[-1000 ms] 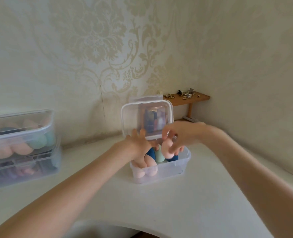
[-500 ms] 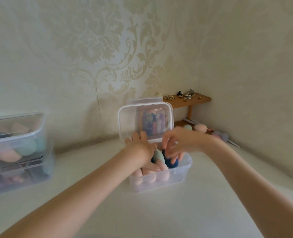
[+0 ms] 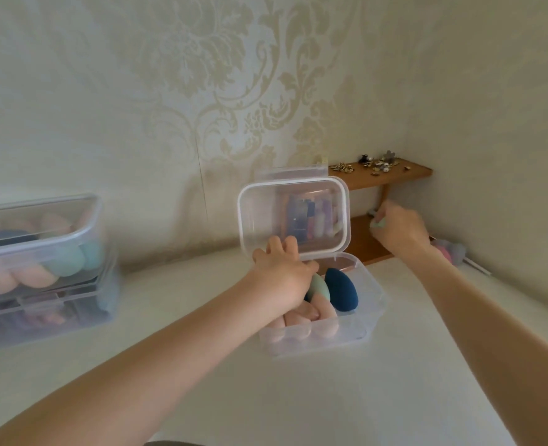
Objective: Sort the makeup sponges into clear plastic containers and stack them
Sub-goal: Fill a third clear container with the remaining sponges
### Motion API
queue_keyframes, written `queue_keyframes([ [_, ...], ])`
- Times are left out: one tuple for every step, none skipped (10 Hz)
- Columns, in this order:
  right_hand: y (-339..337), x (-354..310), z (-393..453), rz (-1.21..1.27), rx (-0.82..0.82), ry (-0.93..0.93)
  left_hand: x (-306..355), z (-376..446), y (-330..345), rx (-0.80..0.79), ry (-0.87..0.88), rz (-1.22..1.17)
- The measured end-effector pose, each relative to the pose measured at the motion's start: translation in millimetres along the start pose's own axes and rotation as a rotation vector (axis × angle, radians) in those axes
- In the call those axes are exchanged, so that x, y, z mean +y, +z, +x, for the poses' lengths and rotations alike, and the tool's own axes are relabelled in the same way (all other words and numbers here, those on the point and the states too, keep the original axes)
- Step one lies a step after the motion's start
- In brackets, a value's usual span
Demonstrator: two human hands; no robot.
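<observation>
Gripping mint sponge [image 3: 378, 224] w/ right hand [image 3: 399, 227]; left hand [image 3: 282, 273] on lid [image 3: 293, 217].

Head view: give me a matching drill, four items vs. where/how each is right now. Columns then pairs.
Items:
1. dark blue sponge
2. mint sponge
3. lid
4. stacked boxes

States:
A. at the table's left edge, closed, sponges inside
B. gripped in the right hand near the wooden shelf
C. raised upright, left hand at its lower edge
D. standing in the open box among peach ones

Pairs: 1-D, 2-B, 3-C, 4-A
</observation>
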State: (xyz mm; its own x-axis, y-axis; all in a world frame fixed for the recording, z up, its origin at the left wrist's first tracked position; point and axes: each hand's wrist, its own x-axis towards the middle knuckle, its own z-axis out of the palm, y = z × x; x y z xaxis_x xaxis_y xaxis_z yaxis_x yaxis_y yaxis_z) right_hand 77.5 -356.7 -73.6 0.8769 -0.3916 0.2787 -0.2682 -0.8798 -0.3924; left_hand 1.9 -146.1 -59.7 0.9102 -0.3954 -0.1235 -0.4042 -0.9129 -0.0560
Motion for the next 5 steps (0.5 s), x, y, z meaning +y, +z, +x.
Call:
queue_keyframes([
  [-47.8,-8.5,-17.4,0.172,0.033,0.025,-2.4,3.6,6.8,0.034,-0.010,-0.099],
  [-87.5,-16.4,-49.9,0.192,-0.046,-0.115,1.8,6.3,5.3,-0.004,0.037,0.003],
  [-100.3,-35.3,-89.3,0.375,-0.532,-0.211,10.9,-1.5,-4.8,-0.033,-0.006,0.093],
  [-85.3,-45.1,-105.2,0.061,-0.706,-0.381,10.5,-1.6,-5.8,-0.074,-0.016,0.141],
  [-73.0,-50.0,-111.2,-0.198,-0.639,-0.518,12.2,-3.3,-6.5,-0.069,-0.031,0.143],
])
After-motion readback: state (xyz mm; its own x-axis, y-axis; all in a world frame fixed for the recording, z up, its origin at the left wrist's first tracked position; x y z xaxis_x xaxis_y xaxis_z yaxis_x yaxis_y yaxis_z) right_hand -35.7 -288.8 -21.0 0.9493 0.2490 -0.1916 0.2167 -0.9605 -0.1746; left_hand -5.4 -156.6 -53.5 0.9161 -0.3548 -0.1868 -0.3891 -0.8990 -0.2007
